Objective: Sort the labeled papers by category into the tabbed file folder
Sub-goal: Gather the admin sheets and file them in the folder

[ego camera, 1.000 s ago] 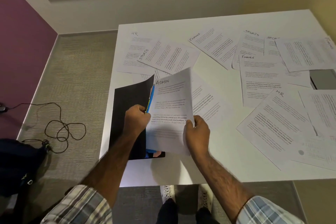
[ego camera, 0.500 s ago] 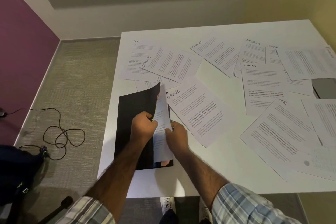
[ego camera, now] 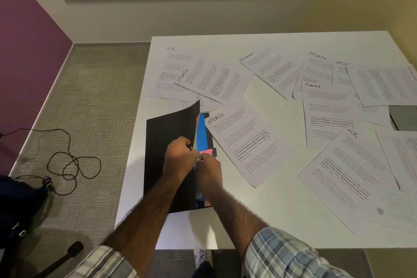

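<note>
A black tabbed folder (ego camera: 167, 153) lies at the table's near left, its cover lifted. My left hand (ego camera: 178, 156) grips the cover and front dividers, holding them up. A blue divider (ego camera: 200, 131) and a pink tab (ego camera: 206, 152) show inside. My right hand (ego camera: 208, 169) pinches the edge of the ADMIN paper (ego camera: 195, 166), of which only a thin white sliver shows between the dividers. Right beside the folder lies a SPORTS paper (ego camera: 243, 142). Further papers are spread out: HR (ego camera: 173, 67), SPORTS (ego camera: 214, 81), FINANCE (ego camera: 270, 70), FINANCE (ego camera: 327, 110), HR (ego camera: 347, 171).
The white table (ego camera: 259, 221) ends close to my body and at its left edge beside the folder. A grey object (ego camera: 404, 117) sits at the right edge under papers. On the carpet to the left lie a black cable (ego camera: 72, 165) and a dark bag (ego camera: 20, 205).
The ADMIN paper, held up flat a second ago, has been turned and slid down into the folder. My right hand has moved left until it touches my left hand.
</note>
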The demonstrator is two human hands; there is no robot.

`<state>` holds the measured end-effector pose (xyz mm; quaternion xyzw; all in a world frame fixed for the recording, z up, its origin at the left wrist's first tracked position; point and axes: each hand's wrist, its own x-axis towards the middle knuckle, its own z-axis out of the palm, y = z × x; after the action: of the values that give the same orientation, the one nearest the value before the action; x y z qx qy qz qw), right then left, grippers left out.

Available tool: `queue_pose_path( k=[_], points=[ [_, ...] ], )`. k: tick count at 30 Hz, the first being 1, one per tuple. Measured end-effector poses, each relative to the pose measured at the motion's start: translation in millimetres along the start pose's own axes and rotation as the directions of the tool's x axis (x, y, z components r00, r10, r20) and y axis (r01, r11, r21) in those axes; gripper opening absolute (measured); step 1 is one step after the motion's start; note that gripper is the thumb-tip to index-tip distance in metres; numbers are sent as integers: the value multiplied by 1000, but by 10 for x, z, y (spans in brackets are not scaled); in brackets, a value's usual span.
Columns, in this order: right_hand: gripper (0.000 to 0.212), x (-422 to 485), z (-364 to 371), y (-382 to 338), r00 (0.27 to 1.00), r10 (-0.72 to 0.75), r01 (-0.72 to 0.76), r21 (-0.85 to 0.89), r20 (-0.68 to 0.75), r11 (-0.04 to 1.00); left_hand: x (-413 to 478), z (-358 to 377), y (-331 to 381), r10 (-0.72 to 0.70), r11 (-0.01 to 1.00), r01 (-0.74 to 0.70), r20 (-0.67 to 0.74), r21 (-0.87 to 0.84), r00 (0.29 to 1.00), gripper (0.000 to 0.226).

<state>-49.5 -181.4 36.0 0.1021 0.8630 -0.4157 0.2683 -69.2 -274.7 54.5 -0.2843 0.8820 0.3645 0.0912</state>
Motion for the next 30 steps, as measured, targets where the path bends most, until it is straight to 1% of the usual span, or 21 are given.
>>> queue_pose_path(
  k=[3,8,12,16,18,20,22,24,25,26,27,28,30],
  points=[
    [27,14,5,-15,1000,6,-6,32,1,999,16,11,-17,11,1000,-11,-19,4,1000,32],
    [27,-8,17,37,1000,5,-5,66,-7,998,32,33,-39,34,999,-34,-32,9,999,28],
    [27,17,25,90,1000,20,-21,38,24,999,33,80,-69,49,998,-48,-36,33,998,30],
    [31,53,59,139,998,23,-24,18,67,1000,12,91,-87,69,997,-67,-40,47,997,33],
    [34,50,35,195,999,37,-38,13,26,999,0,118,-101,115,989,-111,-44,98,992,30],
    [35,30,-31,307,996,37,-37,8,-75,999,-42,191,-116,164,979,-155,-66,132,984,24],
    [32,-13,-142,422,989,49,-51,-12,-143,999,-79,302,-121,196,967,-175,-102,185,975,21],
    [27,-66,-250,556,988,53,-51,17,-147,999,-97,383,-92,191,955,-160,-107,251,976,20],
    [25,-107,-310,618,989,54,-51,24,-140,998,-115,417,-60,171,932,-144,-54,331,984,18],
    [22,-137,-367,689,990,50,-49,12,-131,999,-123,460,-41,146,922,-137,1,362,989,16],
    [20,-181,-431,758,992,42,-44,-10,-122,999,-132,503,-37,131,911,-127,17,392,991,18],
    [20,-222,-494,832,992,33,-37,-27,-119,999,-137,557,-41,105,911,-101,13,400,994,21],
    [21,-313,-646,937,992,24,-35,-84,-121,996,-202,619,-25,100,897,-96,12,431,995,33]
  ],
)
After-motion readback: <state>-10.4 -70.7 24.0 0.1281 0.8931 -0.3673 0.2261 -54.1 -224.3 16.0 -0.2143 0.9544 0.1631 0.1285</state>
